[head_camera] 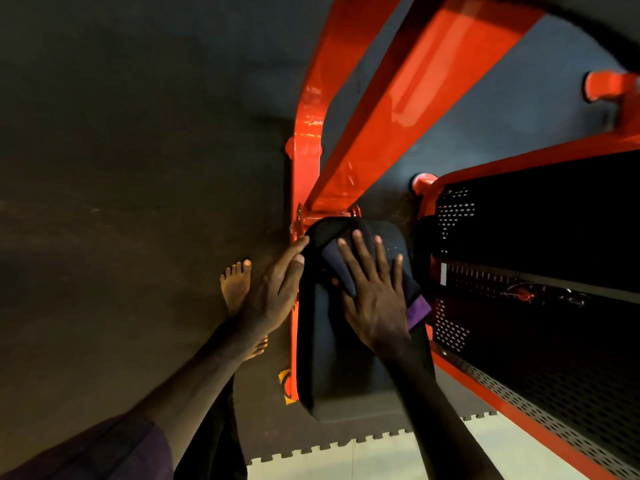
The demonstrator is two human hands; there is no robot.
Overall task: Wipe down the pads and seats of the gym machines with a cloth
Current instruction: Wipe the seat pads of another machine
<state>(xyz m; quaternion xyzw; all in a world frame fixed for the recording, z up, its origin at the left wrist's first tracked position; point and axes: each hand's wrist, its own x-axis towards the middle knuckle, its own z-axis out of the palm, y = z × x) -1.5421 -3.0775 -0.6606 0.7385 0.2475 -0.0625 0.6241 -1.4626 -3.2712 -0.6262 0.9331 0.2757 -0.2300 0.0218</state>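
Note:
A black padded seat [343, 372] of an orange gym machine lies below me at centre. A dark cloth [341, 268] with a purple edge is spread over the seat's far half. My right hand [374, 292] presses flat on the cloth, fingers straight and spread. My left hand [277, 289] rests against the seat's left edge, its fingers straight and the fingertips touching the pad's far left corner.
The orange frame beams [398, 109] rise from behind the seat. A black perforated weight-stack guard [540, 244] with an orange rim stands close on the right. My bare feet [235, 285] stand on the dark rubber floor at left. Pale floor tiles [381, 459] begin near me.

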